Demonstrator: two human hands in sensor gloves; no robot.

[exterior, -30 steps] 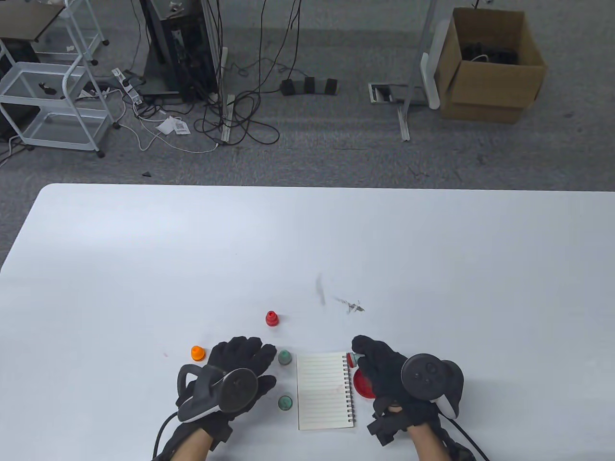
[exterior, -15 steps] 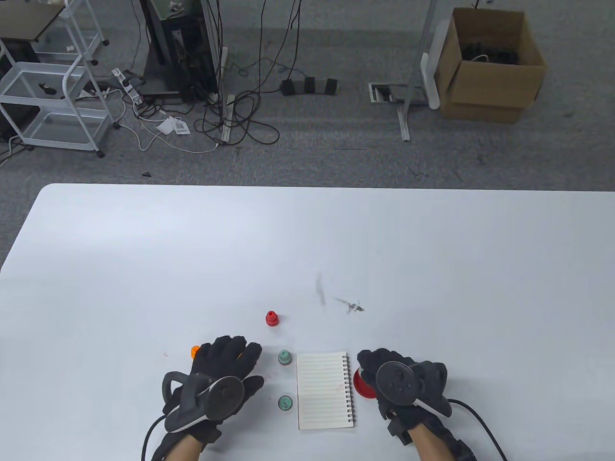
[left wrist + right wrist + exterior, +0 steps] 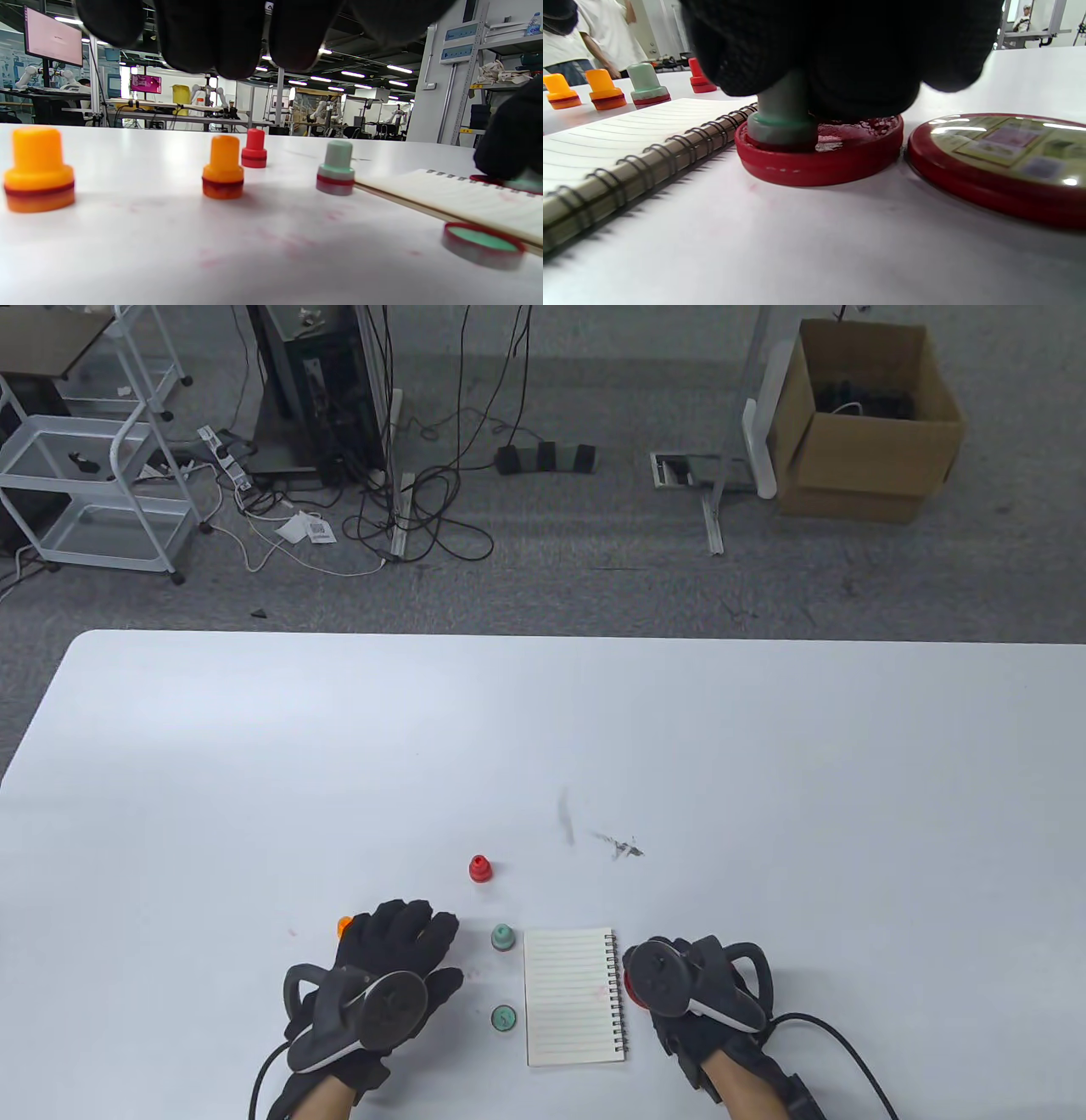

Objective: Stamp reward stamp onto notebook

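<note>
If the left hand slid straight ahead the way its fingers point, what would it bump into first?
Probably an orange stamp standing just ahead of the left hand; depth is hard to judge.

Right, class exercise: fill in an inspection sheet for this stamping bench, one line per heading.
Surface: white table, pink smudges near the stamps, grey scuffs mid-table.
Job's things: green stamp pressed into red ink pad; spiral notebook open beside it.
Clutter: ink pad lid, two orange stamps, red stamp, spare green stamp, green cap.
Grips: right hand holds the stamp; left hand flat, empty.
Cables: glove leads off near edge; tangle on floor.
Surroundings: cardboard box, wire cart.
</note>
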